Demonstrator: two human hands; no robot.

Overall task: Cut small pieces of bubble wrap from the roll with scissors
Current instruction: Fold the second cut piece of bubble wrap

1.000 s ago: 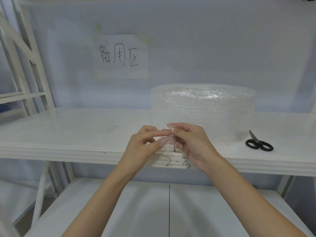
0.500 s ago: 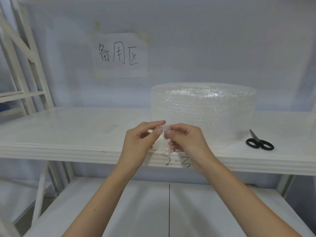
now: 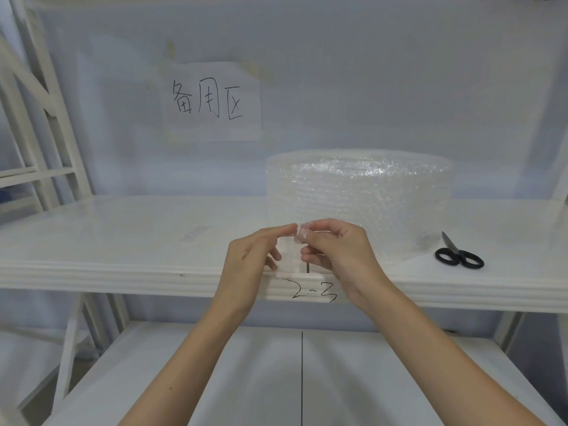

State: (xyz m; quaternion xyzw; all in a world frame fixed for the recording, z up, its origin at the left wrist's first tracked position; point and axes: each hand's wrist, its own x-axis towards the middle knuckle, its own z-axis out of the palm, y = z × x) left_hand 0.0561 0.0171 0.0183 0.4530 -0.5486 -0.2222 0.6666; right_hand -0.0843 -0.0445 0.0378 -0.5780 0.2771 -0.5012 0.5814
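Observation:
A wide roll of clear bubble wrap (image 3: 359,195) stands on the white shelf (image 3: 123,241). Just in front of its lower left side, both hands pinch a small clear piece of bubble wrap (image 3: 299,236). My left hand (image 3: 252,259) holds the piece with thumb and forefinger from the left. My right hand (image 3: 338,250) grips the same piece from the right, its fingers curled. Black-handled scissors (image 3: 459,255) lie shut on the shelf to the right of the roll, apart from both hands.
A paper sign (image 3: 212,101) with handwritten characters is taped to the back wall. The shelf's front edge carries the marking "2-3" (image 3: 313,292). A lower shelf (image 3: 276,379) lies beneath my forearms. White rack posts (image 3: 40,103) stand at the left.
Both hands have lifted slightly and my fingers have shifted on the small piece, which now bunches between the fingertips. Roll and scissors have not moved.

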